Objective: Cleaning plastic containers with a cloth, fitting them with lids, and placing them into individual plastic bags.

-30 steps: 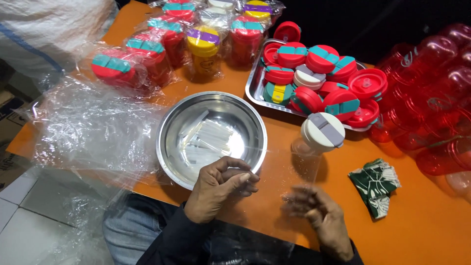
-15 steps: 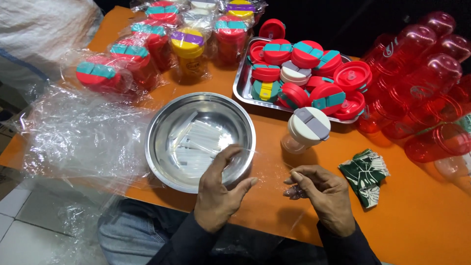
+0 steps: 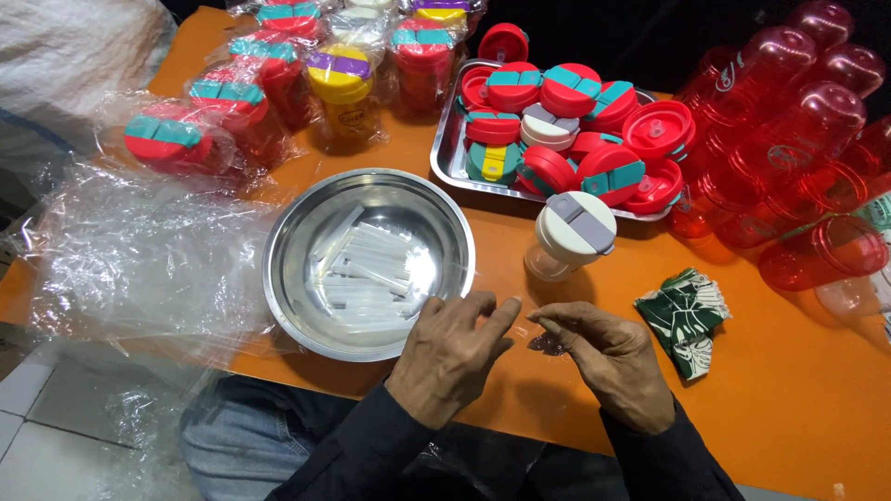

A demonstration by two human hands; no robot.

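The orange table (image 3: 798,408) fills the view, with crinkled clear plastic sheeting (image 3: 139,260) at nine o'clock and translucent red cups (image 3: 789,139) lying at two o'clock. A steel tray (image 3: 445,158) of red, teal and white lids sits at twelve o'clock. At centre stands the round steel bowl (image 3: 288,278) holding clear straws (image 3: 367,274), and a clear jar with a white-and-grey lid (image 3: 575,227) stands at its three o'clock.

Half a second ago the left hand (image 3: 450,357) was at the bowl's rim. Now it is out of the bowl at five o'clock, fingers spread loosely and meeting the right hand (image 3: 603,357). That hand pinches a thin clear plastic piece (image 3: 535,327) between thumb and forefinger, so both hands now work on it just above the table.
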